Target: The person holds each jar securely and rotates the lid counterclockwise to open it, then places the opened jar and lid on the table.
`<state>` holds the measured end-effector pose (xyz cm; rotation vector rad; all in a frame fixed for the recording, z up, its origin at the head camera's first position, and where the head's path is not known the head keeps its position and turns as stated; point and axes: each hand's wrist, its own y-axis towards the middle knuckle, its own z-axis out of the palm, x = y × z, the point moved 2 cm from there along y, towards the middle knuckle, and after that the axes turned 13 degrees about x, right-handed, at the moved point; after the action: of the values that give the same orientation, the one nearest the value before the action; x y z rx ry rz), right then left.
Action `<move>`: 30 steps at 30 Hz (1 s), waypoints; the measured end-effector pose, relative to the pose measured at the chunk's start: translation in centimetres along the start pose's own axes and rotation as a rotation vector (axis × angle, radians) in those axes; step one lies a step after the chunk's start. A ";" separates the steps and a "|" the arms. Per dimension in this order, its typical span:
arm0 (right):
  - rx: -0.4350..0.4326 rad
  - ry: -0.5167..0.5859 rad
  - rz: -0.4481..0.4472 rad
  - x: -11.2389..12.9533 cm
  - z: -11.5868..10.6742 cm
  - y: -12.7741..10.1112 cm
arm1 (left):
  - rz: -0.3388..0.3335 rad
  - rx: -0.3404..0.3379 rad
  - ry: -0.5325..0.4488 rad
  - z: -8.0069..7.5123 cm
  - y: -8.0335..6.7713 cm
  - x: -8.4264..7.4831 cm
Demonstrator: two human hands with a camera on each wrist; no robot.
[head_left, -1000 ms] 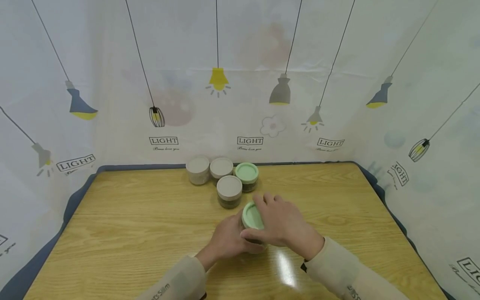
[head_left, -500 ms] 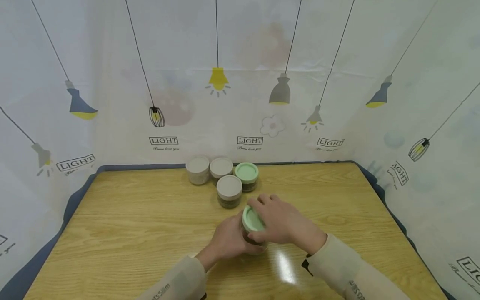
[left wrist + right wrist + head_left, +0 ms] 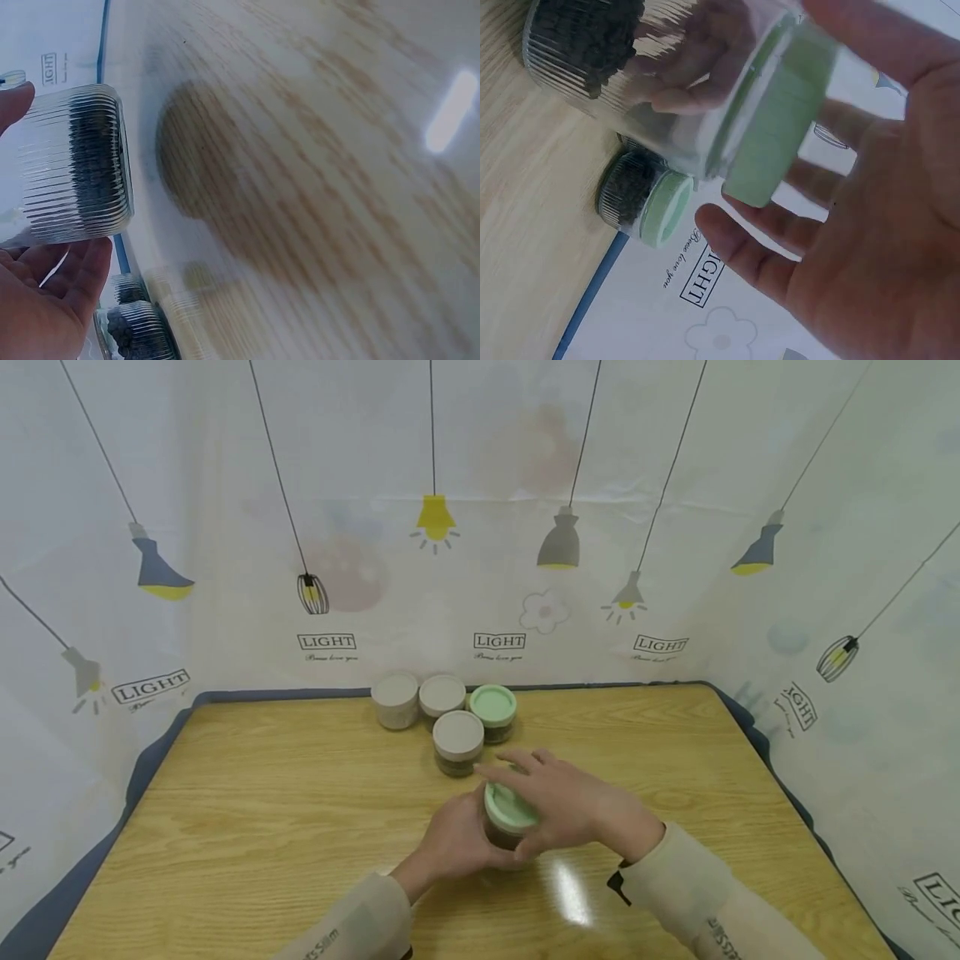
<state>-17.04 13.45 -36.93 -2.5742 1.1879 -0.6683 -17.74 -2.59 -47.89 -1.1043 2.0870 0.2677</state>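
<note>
My left hand (image 3: 459, 837) grips the ribbed clear body of a jar (image 3: 79, 161) with dark bits at its bottom. A space between the jar's base and its reflection shows it raised off the table. The jar has a pale green lid (image 3: 784, 112). Over that lid is my right hand (image 3: 573, 802), fingers spread and loosely bent around the rim. In the right wrist view a space separates palm and lid, and the nearest fingertip (image 3: 709, 217) stands apart from the rim. Whether the other fingers touch the lid is hard to tell.
Beyond the hands stand several lidded jars: one green-topped (image 3: 493, 714), the others beige-topped, including the nearest beige-topped jar (image 3: 458, 743). The wooden table (image 3: 262, 827) meets a lamp-printed wall sheet (image 3: 420, 602) at the back and sides.
My right hand has turned and shifted slightly right around the lid; its fingers have spread and straightened from their earlier hold. My left hand keeps the jar in about the same place.
</note>
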 end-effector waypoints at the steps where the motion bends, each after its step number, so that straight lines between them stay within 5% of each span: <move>1: -0.020 -0.008 0.025 0.0 0.0 0.0 | 0.000 0.000 -0.004 -0.1 0.1 0.0; 6: -0.151 -0.120 0.183 0.4 -0.1 0.1 | -0.007 0.006 -0.020 -0.2 0.2 -0.1; 14: -0.107 -0.156 0.358 1.1 0.7 0.3 | -0.025 0.014 -0.020 -0.1 0.2 -0.3; 30: -0.116 -0.075 0.167 0.4 1.0 0.7 | -0.022 -0.013 -0.025 0.2 0.1 -0.3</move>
<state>-16.78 12.74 -37.93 -2.5297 1.4362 -0.4762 -17.58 -2.25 -47.84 -1.1252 2.0525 0.2834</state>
